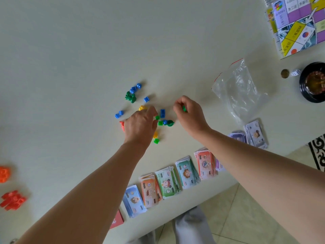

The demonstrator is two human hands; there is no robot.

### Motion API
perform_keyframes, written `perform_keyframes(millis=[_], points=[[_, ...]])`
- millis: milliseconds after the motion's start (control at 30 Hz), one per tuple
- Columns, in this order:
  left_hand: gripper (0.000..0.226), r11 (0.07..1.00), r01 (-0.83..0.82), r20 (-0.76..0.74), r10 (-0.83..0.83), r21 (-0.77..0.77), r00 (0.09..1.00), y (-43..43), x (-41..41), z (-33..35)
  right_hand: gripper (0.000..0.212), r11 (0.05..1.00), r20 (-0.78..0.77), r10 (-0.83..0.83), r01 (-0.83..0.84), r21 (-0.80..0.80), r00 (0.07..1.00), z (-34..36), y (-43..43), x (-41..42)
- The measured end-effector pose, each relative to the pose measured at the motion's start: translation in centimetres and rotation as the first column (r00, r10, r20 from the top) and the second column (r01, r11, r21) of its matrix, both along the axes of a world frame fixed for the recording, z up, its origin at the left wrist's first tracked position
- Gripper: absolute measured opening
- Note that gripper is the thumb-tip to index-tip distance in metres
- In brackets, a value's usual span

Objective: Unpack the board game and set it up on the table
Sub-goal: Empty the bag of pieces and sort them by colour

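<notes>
Small plastic game pieces lie scattered mid-table: blue houses (135, 88), green figures (130, 97), green houses (160, 123), yellow pieces (142, 107). My left hand (140, 125) reaches down over them, fingertips at a green house (157, 117). A red piece (122, 125) shows beside its edge. My right hand (189, 114) pinches a small green piece (184, 109) just above the table. The folded game board (297, 25) lies at the far right. Stacks of play money (168, 182) line the near edge.
An empty clear zip bag (237, 88) lies right of the pieces. A die (295, 72), a coin (284, 73) and a black round dish (313, 81) sit at the right. Orange pieces (4, 173) and red pieces (13, 199) are grouped at the left. A red card (117, 220) lies at the near edge.
</notes>
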State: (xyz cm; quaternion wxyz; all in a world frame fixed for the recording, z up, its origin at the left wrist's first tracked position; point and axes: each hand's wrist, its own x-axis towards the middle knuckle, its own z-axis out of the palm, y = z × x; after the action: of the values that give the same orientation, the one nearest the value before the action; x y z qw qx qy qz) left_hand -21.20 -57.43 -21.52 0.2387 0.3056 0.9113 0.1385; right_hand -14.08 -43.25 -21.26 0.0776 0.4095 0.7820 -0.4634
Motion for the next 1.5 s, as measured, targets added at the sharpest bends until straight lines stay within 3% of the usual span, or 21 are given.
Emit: perform_keyframes(millis=[33, 100, 133, 200, 333, 433, 500, 633, 733, 800, 833, 967, 1033, 1133, 1200, 1267, 1333, 1400, 1500], points=[[0.017, 1.0, -0.015, 0.012, 0.015, 0.0, 1.0, 0.2, -0.1, 0.2, 0.017, 0.984, -0.001, -0.103, 0.101, -0.147, 0.995, 0.4, 0.0, -0.1], [0.013, 0.992, -0.124, 0.079, 0.123, 0.01, 0.989, 0.5, -0.2, 0.9, 0.022, 0.835, 0.075, -0.315, 0.314, -0.452, 0.946, 1.2, 0.2, -0.5], [0.015, 0.977, -0.21, 0.146, 0.204, 0.028, 0.968, 0.6, -0.2, 1.2, 0.024, 0.752, 0.129, -0.369, 0.378, -0.54, 0.92, 1.5, 0.3, -0.5], [0.027, 0.917, -0.395, 0.323, 0.355, 0.064, 0.877, 0.4, -0.2, 1.3, 0.025, 0.716, 0.17, -0.377, 0.403, -0.57, 0.911, 2.0, 0.2, -0.4], [0.043, 0.788, -0.615, 0.534, 0.505, 0.035, 0.678, -0.1, -0.3, 1.2, 0.032, 0.826, 0.072, -0.332, 0.327, -0.46, 0.941, 1.2, -0.5, 0.2], [0.051, 0.801, -0.597, 0.603, 0.45, 0.054, 0.658, -0.4, -0.2, 1.6, 0.036, 0.951, 0.036, -0.183, 0.186, -0.246, 0.982, 0.4, -0.7, 0.7], [0.043, 0.762, -0.644, 0.723, 0.405, 0.071, 0.559, -0.6, -0.1, 2.0, 0.033, 0.995, 0.053, -0.062, 0.066, -0.078, 0.997, 0.2, -1.0, 0.8], [0.028, 0.637, -0.771, 0.855, 0.404, -0.008, 0.325, -0.9, -0.3, 2.4, 0.009, 0.969, 0.126, 0.087, -0.113, 0.219, 0.988, 0.4, -1.9, 1.1], [0.029, 0.595, -0.801, 0.873, 0.425, -0.069, 0.24, -1.1, -0.4, 2.5, 0.02, 0.924, 0.19, 0.205, -0.254, 0.286, 0.96, 0.3, -2.1, 1.2], [0.036, 0.619, -0.783, 0.833, 0.463, -0.059, 0.304, -1.1, -0.4, 2.3, 0.023, 0.899, 0.233, 0.246, -0.311, 0.308, 0.941, 0.2, -2.2, 1.3], [0.04, 0.658, -0.752, 0.791, 0.482, -0.042, 0.377, -1.0, -0.3, 2.1, 0.022, 0.894, 0.24, 0.25, -0.319, 0.315, 0.938, 0.1, -2.2, 1.4], [0.037, 0.915, -0.404, 0.431, 0.357, 0.02, 0.829, -0.8, 0.1, 1.2, 0.016, 0.892, 0.213, 0.25, -0.31, 0.328, 0.945, -0.4, -2.2, 1.6], [0.023, 0.967, -0.255, 0.245, 0.25, -0.013, 0.937, -0.6, 0.5, 1.0, 0.016, 0.9, 0.201, 0.229, -0.286, 0.329, 0.952, -0.5, -2.2, 1.5], [0.022, 0.988, -0.132, 0.112, 0.14, -0.083, 0.984, -0.1, 1.1, 0.8, 0.014, 0.961, 0.136, 0.099, -0.13, 0.243, 0.986, -0.2, -2.1, 1.4], [0.027, 0.989, -0.062, 0.093, 0.075, -0.136, 0.993, 0.3, 1.2, 0.6, 0.018, 0.999, 0.06, -0.038, 0.035, 0.037, 0.997, -0.3, -1.9, 1.5], [0.027, 0.985, -0.024, 0.063, 0.035, -0.169, 0.997, 0.6, 1.2, 0.4, 0.022, 0.946, 0.004, -0.205, 0.199, -0.255, 0.979, -0.1, -1.7, 1.6], [0.024, 0.984, 0.006, 0.034, 0.0, -0.176, 0.999, 0.8, 1.1, 0.3, 0.025, 0.833, 0.022, -0.313, 0.286, -0.473, 0.949, 0.5, -1.4, 1.6], [0.02, 0.989, 0.0, 0.04, 0.006, -0.146, 0.999, 1.0, 1.0, 0.4, 0.029, 0.772, 0.054, -0.307, 0.282, -0.569, 0.95, 1.4, -1.4, 1.6], [0.015, 0.985, -0.172, 0.127, 0.174, -0.024, 0.977, 0.8, 0.7, 0.8, 0.03, 0.745, 0.081, -0.233, 0.231, -0.626, 0.969, 2.1, -1.6, 2.0]])
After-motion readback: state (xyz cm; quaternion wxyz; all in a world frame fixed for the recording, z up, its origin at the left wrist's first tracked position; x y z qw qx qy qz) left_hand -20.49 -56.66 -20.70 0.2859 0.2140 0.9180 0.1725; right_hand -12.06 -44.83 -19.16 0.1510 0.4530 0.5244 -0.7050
